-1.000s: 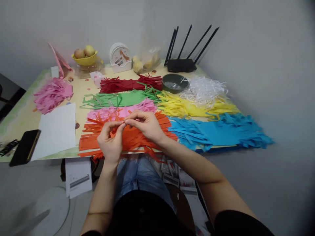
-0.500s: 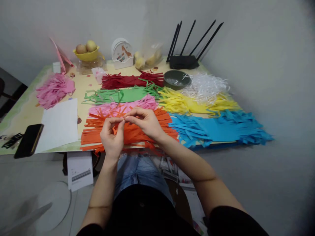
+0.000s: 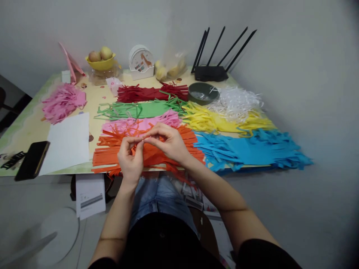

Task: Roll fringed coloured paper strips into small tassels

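Both your left hand (image 3: 130, 158) and right hand (image 3: 169, 144) are pinched nearly closed, fingertips together above the near orange fringe (image 3: 108, 155), perhaps for control; what they hold, if anything, I cannot tell. Blue fringe (image 3: 244, 149) lies just right, seemingly sorted by colour, on your pale surface (image 3: 30, 130); a grey wall (image 3: 294, 93) rises beyond.

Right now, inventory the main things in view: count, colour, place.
Table: one, yellow-green, centre
Fringed bundles: seven; red, green, orange, yellow, blue, two pink; on table
Shredded strips: one pile, white, rear right
Round bowl: one, dark, by shredded strips
Router: one, black, rear right
Fruit bowl: one, yellow, rear left
Bag: one, clear, rear centre
Holder: one, white, rear centre
Stand: one, pink, rear left
Paper: one, white, front left
Phone: one, black, front left
Left hand: one, bare, over orange bundle
Right hand: one, bare, beside left
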Motion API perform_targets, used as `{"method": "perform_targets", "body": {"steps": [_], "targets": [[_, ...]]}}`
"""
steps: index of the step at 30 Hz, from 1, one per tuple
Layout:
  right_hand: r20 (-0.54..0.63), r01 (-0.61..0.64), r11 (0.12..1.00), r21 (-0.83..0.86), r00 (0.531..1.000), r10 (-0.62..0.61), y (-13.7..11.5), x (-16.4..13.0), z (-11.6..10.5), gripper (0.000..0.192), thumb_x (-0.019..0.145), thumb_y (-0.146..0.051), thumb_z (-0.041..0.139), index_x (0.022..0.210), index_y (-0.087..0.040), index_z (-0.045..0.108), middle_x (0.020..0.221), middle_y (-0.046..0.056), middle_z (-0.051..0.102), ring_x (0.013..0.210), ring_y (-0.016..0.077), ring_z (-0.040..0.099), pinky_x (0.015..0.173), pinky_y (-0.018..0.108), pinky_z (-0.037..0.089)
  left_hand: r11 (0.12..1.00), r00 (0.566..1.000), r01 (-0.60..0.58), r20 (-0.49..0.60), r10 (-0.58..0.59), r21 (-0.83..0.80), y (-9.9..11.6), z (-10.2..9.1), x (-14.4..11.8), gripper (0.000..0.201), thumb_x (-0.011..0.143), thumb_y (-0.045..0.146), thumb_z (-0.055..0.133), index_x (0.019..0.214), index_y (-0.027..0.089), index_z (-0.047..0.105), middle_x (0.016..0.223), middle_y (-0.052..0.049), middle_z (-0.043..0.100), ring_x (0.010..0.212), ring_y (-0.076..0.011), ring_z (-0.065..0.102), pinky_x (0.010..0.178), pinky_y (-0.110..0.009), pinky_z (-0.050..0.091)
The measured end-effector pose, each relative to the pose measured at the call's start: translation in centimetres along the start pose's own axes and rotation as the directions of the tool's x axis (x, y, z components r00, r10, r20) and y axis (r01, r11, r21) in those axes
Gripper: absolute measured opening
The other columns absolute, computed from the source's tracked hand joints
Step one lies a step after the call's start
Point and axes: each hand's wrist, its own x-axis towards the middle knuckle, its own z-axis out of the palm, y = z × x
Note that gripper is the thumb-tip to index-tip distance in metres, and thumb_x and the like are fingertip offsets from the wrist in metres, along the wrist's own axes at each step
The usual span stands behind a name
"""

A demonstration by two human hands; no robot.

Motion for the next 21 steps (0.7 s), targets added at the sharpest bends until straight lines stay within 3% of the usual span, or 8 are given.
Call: {"method": "perform_targets", "body": {"steps": [5, 11, 16, 21], "targets": [[0.063, 0.018, 0.996, -0.087, 0.998, -0.013, -0.5, 0.4, -1.1, 0.016, 0.088, -0.034, 0.069, 0.084, -0.02, 0.074, 0.083, 0.004, 0.071, 0.078, 0.0152, 0.062, 0.073, 0.028, 0.048, 0.988, 0.993, 0.118, 0.028, -0.115, -0.101, -0.2, -0.1, 0.0, 0.016, 0.082, 0.027, 0.074, 0.083, 0.018, 0.061, 0.082, -0.002, 0.069, 0.08, -0.0144, 0.071, 0.077, -0.026, 0.058], [0.114, 0.084, 0.983, -0.163, 0.991, -0.066, -0.9, 0.6, -0.8, 0.009, 0.088, -0.023, 0.068, 0.083, -0.017, 0.072, 0.08, 0.003, 0.069, 0.073, 0.0133, 0.061, 0.069, 0.026, 0.046, 0.967, 0.974, 0.183, 0.165, -0.154, -0.178, -1.0, -0.9, 0.4, 0.022, 0.079, 0.031, 0.078, 0.092, 0.018, 0.066, 0.09, -0.004, 0.072, 0.087, -0.0153, 0.071, 0.08, -0.025, 0.058], [0.175, 0.1, 0.976, -0.192, 0.982, -0.066, -1.0, 0.9, -0.6, 0.009, 0.091, -0.022, 0.065, 0.086, -0.018, 0.072, 0.084, 0.004, 0.071, 0.077, 0.0141, 0.063, 0.073, 0.027, 0.047, 0.974, 0.984, 0.175, 0.063, -0.168, -0.141, -1.0, -1.1, 0.4, 0.019, 0.079, 0.03, 0.078, 0.087, 0.017, 0.066, 0.083, -0.003, 0.071, 0.078, -0.0148, 0.072, 0.076, -0.026, 0.059], [0.243, 0.143, 0.955, -0.26, 0.967, -0.078, -1.4, 1.3, -0.6, 0.009, 0.091, -0.02, 0.064, 0.085, -0.017, 0.071, 0.081, 0.004, 0.069, 0.074, 0.0139, 0.061, 0.069, 0.026, 0.046, 0.983, 0.989, 0.144, 0.047, -0.139, -0.111, -0.8, -1.3, 0.3, 0.019, 0.079, 0.031, 0.078, 0.084, 0.017, 0.066, 0.078, -0.002, 0.07, 0.074, -0.0141, 0.071, 0.071, -0.024, 0.059]]}}
